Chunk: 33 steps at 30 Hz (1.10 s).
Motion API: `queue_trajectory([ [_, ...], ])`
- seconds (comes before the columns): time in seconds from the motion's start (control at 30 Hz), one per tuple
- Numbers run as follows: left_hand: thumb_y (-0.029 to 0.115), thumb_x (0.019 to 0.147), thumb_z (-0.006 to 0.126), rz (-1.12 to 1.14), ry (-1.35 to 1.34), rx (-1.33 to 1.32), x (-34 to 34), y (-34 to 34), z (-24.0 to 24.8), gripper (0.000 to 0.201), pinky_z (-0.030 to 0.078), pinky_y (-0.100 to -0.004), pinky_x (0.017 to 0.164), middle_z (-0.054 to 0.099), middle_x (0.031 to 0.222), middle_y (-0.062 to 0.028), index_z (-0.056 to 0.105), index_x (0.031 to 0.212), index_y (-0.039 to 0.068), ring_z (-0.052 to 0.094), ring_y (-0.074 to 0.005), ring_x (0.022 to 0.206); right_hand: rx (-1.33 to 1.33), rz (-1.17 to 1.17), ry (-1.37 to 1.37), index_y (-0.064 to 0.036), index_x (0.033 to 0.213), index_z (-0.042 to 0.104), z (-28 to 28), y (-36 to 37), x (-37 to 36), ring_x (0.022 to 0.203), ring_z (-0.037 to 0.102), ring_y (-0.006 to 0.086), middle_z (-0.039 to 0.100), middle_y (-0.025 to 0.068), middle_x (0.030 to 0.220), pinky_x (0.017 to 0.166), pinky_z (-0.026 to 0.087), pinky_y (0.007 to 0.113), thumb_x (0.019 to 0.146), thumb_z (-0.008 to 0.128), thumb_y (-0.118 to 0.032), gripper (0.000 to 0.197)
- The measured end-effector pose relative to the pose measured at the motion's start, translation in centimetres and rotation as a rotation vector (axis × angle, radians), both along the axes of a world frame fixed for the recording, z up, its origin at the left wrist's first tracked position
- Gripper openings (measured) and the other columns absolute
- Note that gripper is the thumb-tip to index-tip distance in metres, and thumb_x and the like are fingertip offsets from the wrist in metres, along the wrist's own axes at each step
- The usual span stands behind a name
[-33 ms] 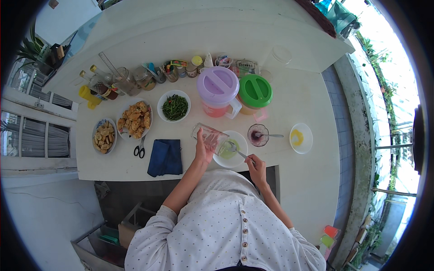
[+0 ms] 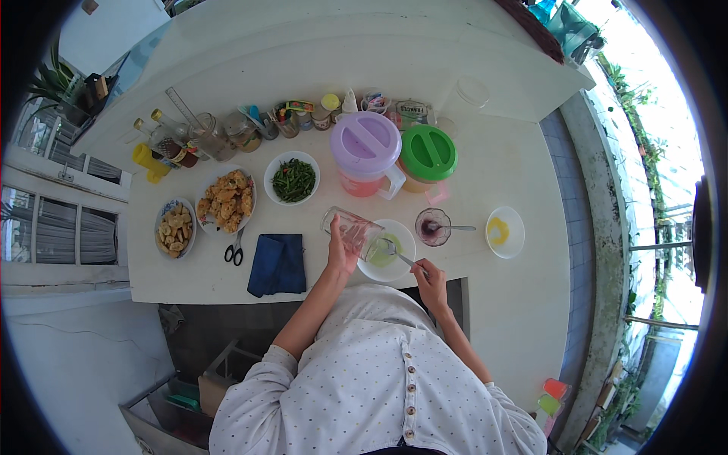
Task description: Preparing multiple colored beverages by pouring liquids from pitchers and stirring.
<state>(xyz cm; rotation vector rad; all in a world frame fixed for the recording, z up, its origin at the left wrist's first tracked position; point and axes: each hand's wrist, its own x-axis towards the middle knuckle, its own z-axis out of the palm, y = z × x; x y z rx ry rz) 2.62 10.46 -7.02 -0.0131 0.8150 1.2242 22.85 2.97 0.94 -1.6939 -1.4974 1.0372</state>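
Observation:
My left hand [image 2: 344, 253] is wrapped round a clear drinking glass [image 2: 362, 232], tilted so that its mouth points right over a white bowl [image 2: 410, 241]. Pale green stuff [image 2: 379, 255] shows by the glass mouth and in the bowl; where one ends and the other begins is hard to make out. Closed on the handle of a metal spoon [image 2: 405, 259] is my right hand [image 2: 430, 282], just right of the bowl. The spoon's head is at the glass mouth, above the green stuff.
Right of the bowl stand a small glass dish [image 2: 427, 236] with dark red liquid and a bowl [image 2: 518, 233] with yellow remains. Behind are a purple-lidded pitcher [image 2: 365, 144] and a green-lidded one [image 2: 428, 152]. Leftward lie a blue cloth [image 2: 276, 264], scissors [image 2: 236, 252] and fried food [image 2: 225, 199].

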Motion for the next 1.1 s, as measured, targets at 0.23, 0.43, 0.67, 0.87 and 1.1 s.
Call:
queue_trajectory([
  [0.23, 0.065, 0.076, 0.041, -0.025, -0.121, 0.034, 0.3, -0.2, 2.1, 0.077, 0.042, -0.0324, 0.083, 0.052, 0.106, -0.0101, 0.038, 0.121, 0.002, 0.053, -0.0198, 0.099, -0.012, 0.006, -0.039, 0.0004, 0.078, 0.057, 0.0, 0.3, -0.1, 0.047, 0.052, 0.0148, 0.057, 0.0107, 0.060, 0.048, 0.039, 0.027, 0.079, 0.052, -0.012, 0.014],
  [0.43, 0.061, 0.077, 0.047, 0.002, -0.070, 0.008, 0.2, -0.2, 1.3, 0.078, 0.046, -0.0325, 0.077, 0.051, 0.107, -0.0139, 0.028, 0.122, 0.001, 0.053, -0.0231, 0.098, 0.012, 0.018, -0.035, -0.0003, 0.077, 0.058, 0.0, 0.5, -0.5, 0.046, 0.053, 0.0151, 0.056, 0.0109, 0.058, 0.047, 0.039, 0.027, 0.079, 0.052, -0.013, 0.014],
  [0.67, 0.056, 0.072, 0.059, 0.032, 0.040, -0.063, 0.4, -0.1, 0.3, 0.063, 0.050, -0.0325, 0.061, 0.051, 0.095, -0.0164, 0.029, 0.099, 0.007, 0.058, -0.0243, 0.079, 0.008, 0.015, -0.024, 0.0003, 0.077, 0.058, -0.1, 0.5, -0.5, 0.047, 0.047, 0.0119, 0.054, 0.0085, 0.058, 0.046, 0.036, 0.026, 0.079, 0.051, -0.013, 0.015],
  [0.87, 0.056, 0.072, 0.060, 0.015, 0.060, -0.160, 0.2, -0.2, 0.2, 0.064, 0.049, -0.0328, 0.057, 0.051, 0.090, -0.0141, 0.030, 0.100, 0.007, 0.057, -0.0230, 0.076, -0.009, 0.043, -0.005, 0.0004, 0.078, 0.058, 0.3, 0.6, -0.8, 0.048, 0.048, 0.0132, 0.055, 0.0087, 0.060, 0.047, 0.037, 0.026, 0.080, 0.050, -0.013, 0.016],
  [1.1, 0.058, 0.070, 0.059, -0.047, 0.011, -0.019, 0.6, -0.1, 2.5, 0.060, 0.045, -0.0280, 0.057, 0.050, 0.085, -0.0084, 0.035, 0.095, 0.009, 0.055, -0.0180, 0.072, -0.058, 0.054, -0.050, 0.0002, 0.081, 0.058, 0.6, 0.6, -0.7, 0.051, 0.056, 0.0198, 0.060, 0.0119, 0.064, 0.051, 0.042, 0.028, 0.081, 0.052, -0.016, 0.017],
])
